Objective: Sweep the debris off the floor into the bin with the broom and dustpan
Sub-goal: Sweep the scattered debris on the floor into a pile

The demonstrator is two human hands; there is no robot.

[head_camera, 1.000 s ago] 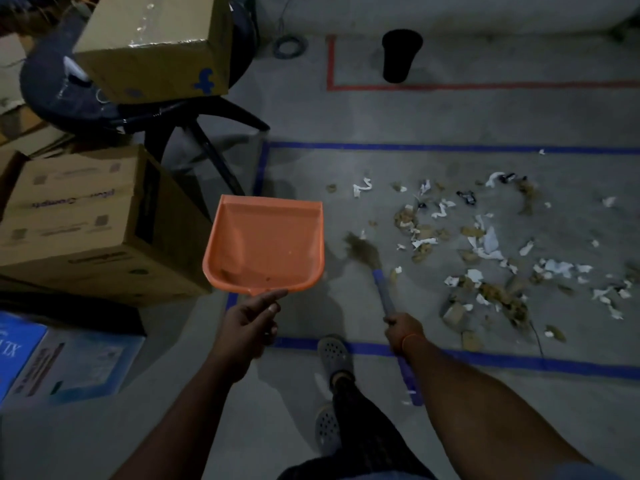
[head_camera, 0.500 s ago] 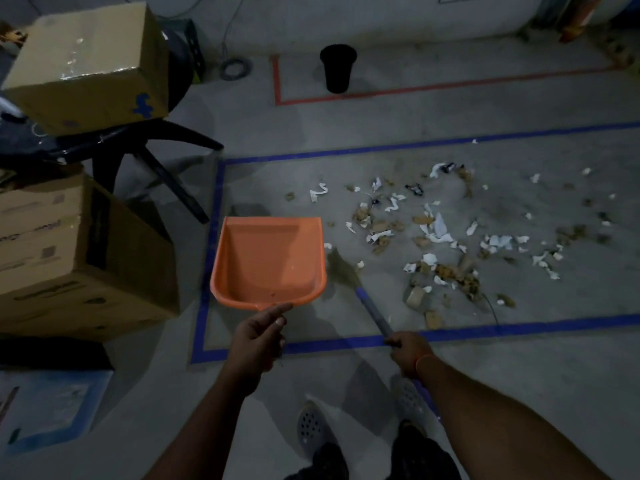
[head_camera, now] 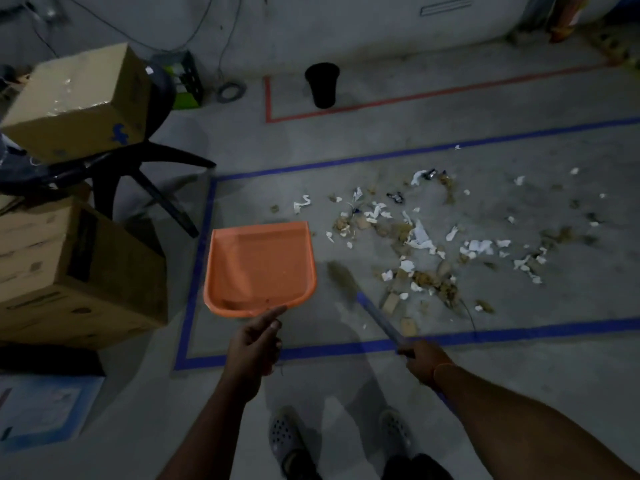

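Orange dustpan (head_camera: 260, 268) held up off the floor, gripped at the handle end by the left hand (head_camera: 255, 344), index finger stretched along the back rim, other fingers wrapped under. Using that dustpan as the reference for everything else. Just right of it, broom (head_camera: 367, 299) angled down, blurry bristle head close beside the pan's right edge, blue handle running back to the right hand (head_camera: 420, 358), which is closed around the shaft. Further right of the pan, debris (head_camera: 419, 244) scattered over the floor (head_camera: 519, 393): white paper scraps, brownish clumps, a couple of cardboard bits, all inside the blue tape outline (head_camera: 346, 349). Well beyond the pan, up and slightly right, black bin (head_camera: 322, 84) standing upright in the corner of a red tape line (head_camera: 415, 98). Left of the pan, stacked cardboard boxes (head_camera: 76, 268), and a black chair (head_camera: 138, 168) with another box on the seat. Below the pan, two grey clog shoes (head_camera: 287, 434).
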